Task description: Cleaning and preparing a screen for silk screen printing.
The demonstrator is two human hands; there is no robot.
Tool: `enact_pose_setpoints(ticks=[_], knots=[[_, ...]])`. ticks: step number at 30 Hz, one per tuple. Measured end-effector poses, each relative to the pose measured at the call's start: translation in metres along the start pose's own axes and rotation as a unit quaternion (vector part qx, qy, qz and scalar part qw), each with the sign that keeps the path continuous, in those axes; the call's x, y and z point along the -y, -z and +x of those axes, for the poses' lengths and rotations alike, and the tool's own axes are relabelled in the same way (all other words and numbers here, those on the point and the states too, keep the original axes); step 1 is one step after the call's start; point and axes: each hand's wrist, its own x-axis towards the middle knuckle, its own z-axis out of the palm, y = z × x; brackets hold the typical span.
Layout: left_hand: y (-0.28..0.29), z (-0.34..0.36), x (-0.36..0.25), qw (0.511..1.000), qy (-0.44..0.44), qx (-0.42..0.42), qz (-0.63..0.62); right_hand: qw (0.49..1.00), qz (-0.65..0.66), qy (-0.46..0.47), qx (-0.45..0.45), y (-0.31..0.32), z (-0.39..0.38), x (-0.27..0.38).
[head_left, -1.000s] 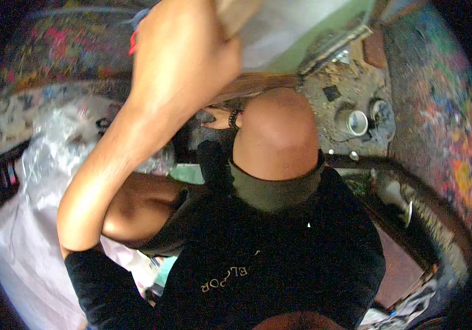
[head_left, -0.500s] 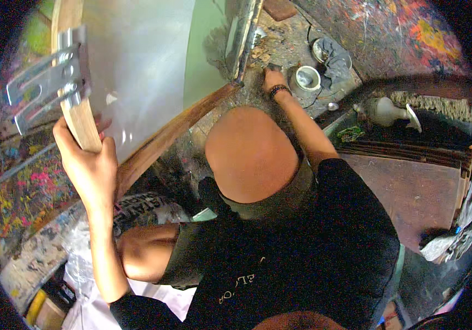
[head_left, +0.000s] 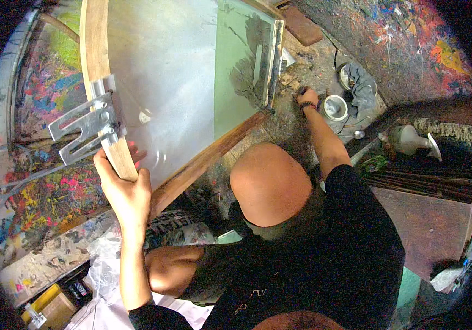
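My left hand [head_left: 125, 187] is closed around the end of a wooden-framed printing screen [head_left: 208, 153], tilted up on the left. Its pale mesh carries a green strip with a dark smear at the far side. Just above my fingers, a slotted metal bracket [head_left: 88, 125] is fixed to the frame. My right hand [head_left: 307, 98], with a dark beaded bracelet at the wrist, reaches down to the stained floor. Its fingers are closed around something small and dark that I cannot make out. Beside it stands a white pot [head_left: 335, 108] with greyish contents.
A dark cloth [head_left: 363, 91] drapes over another round container right of the pot. A brown slab [head_left: 302, 26] lies farther back. Stacked boards [head_left: 420, 220] and a white fixture [head_left: 409, 142] stand at right. Paint-splattered surfaces [head_left: 54, 192] flank the left; clear plastic [head_left: 104, 264] lies lower left.
The view has shifted, so the screen and both hands appear farther right and lower. My left hand keeps its grip on the frame; my right hand stays low beside the pot.
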Motion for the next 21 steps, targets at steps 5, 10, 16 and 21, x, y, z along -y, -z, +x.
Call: enact_pose_setpoints(ticks=[5,10,16,21], knots=[[0.000,0.000,0.002,1.000,0.014,-0.003,-0.018,0.933,0.283,0.149,-0.164,0.013,0.046,0.099],[0.003,-0.002,0.005,0.998,-0.017,-0.011,0.064,0.928,0.269,0.109,-0.235,0.059,0.065,0.225],[0.005,-0.004,0.015,0.999,0.039,-0.003,0.002,0.818,0.317,0.372,-0.302,0.070,-0.006,0.253],[0.008,-0.003,0.028,0.998,0.022,-0.006,0.057,0.959,0.143,0.119,-0.215,0.058,0.044,0.234]])
